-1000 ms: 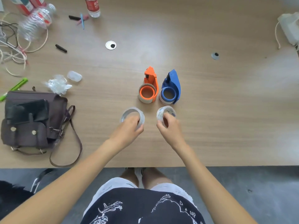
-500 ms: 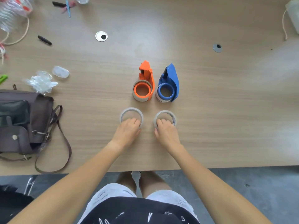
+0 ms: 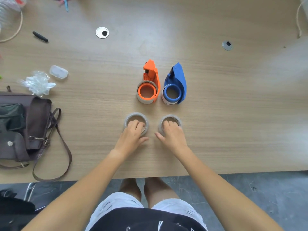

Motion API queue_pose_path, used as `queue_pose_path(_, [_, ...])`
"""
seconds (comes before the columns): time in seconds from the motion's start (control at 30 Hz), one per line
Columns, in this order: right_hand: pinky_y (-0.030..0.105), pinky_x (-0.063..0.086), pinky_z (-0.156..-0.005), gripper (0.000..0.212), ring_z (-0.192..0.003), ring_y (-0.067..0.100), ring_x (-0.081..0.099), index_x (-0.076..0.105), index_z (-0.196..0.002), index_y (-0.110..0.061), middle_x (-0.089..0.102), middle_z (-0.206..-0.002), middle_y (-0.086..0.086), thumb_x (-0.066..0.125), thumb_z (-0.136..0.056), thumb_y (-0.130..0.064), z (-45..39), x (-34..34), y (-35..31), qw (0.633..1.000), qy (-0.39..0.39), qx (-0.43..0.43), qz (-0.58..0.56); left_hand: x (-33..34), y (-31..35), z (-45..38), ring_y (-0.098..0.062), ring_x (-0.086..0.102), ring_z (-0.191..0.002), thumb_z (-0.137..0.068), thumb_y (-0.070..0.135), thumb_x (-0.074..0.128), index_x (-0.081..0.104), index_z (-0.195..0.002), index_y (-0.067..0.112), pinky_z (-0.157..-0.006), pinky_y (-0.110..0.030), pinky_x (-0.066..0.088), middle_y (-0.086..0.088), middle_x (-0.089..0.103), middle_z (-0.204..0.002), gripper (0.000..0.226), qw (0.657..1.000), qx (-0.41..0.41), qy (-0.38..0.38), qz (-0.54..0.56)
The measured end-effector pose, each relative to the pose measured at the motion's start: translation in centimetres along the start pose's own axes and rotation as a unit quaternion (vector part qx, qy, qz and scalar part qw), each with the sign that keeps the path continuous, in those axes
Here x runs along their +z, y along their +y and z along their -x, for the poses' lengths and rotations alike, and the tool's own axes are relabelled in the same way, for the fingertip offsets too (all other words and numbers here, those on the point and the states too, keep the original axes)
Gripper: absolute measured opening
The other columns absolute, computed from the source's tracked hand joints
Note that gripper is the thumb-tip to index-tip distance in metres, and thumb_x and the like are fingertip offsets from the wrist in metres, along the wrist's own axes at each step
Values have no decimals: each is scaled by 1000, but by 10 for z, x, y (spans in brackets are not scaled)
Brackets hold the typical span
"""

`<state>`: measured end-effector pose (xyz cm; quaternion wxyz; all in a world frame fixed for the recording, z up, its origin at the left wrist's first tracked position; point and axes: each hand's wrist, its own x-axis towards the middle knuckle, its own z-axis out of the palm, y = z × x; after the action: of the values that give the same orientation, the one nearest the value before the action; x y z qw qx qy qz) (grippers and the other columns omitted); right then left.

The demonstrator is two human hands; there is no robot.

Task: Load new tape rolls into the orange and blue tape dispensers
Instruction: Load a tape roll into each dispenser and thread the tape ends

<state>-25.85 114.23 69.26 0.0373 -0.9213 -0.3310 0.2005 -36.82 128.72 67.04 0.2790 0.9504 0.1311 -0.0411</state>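
Note:
An orange tape dispenser [image 3: 150, 80] and a blue tape dispenser [image 3: 177, 79] lie side by side mid-table, each with a roll around its hub. In front of them two clear tape rolls lie flat on the wood. My left hand [image 3: 131, 137] rests on the left roll [image 3: 135, 115], fingertips dipping into its core, thumb splayed off to the side. My right hand [image 3: 173, 137] lies the same way over the right roll [image 3: 171, 116]. The near rims of both rolls are hidden under my fingers.
A brown strap bag [image 3: 25, 127] lies at the left, with crumpled plastic [image 3: 38, 83] and a small clear case [image 3: 58, 72] behind it. A black pen [image 3: 40, 36] and two cable grommets [image 3: 102, 32] [image 3: 227, 45] sit farther back. The table's front edge [image 3: 233, 170] runs just behind my wrists.
Both rolls went from tilted in my fingers to lying flat on the table. My fingers have since slid forward over the rims into the cores, and the thumbs have come off.

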Motion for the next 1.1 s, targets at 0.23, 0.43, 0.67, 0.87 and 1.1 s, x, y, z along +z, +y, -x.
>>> queue_pose_path(0.23, [38,46,-79,42,-98,32,59,47,-121,-6,65,-104,18,45,-96,-39,-45,-43,-32,946,77,141,-283,-44,-11,-40,-34,47,-114,-91,31,48,46,-127,-2,-100,-40,37,-21,49,-122,48,955,-171,161,184])
queue_pose_path(0.43, [36,42,-77,43,-102,37,58,45,-117,1,61,-112,21,43,-98,-38,-86,-56,-52,914,44,199,-351,-59,-16,-77,-30,38,-134,-97,27,47,26,-148,10,-112,-40,29,-17,31,-148,57,942,-199,61,264])
queue_pose_path(0.67, [32,38,-74,32,-109,36,55,44,-123,4,54,-123,22,39,-98,-15,-116,-56,-61,913,19,245,-326,-47,-17,-96,-23,32,-140,-101,26,36,34,-146,9,-115,-37,24,-11,39,-150,48,893,-261,3,366])
queue_pose_path(0.87, [44,59,-68,25,-74,33,69,53,-105,3,60,-105,22,40,-93,-13,-121,-48,-52,905,19,238,-351,-56,-15,-108,-18,59,-90,-103,20,30,48,-117,11,-94,-33,41,-6,56,-108,24,694,-368,52,617])
queue_pose_path(1.1, [23,51,-40,11,-46,20,65,60,-92,0,65,-78,17,50,-87,-1,-85,-48,-48,769,-4,266,-581,-77,-31,-97,-18,63,-90,-102,31,35,57,-101,10,-83,-27,49,-6,65,-98,31,652,-326,-73,681])
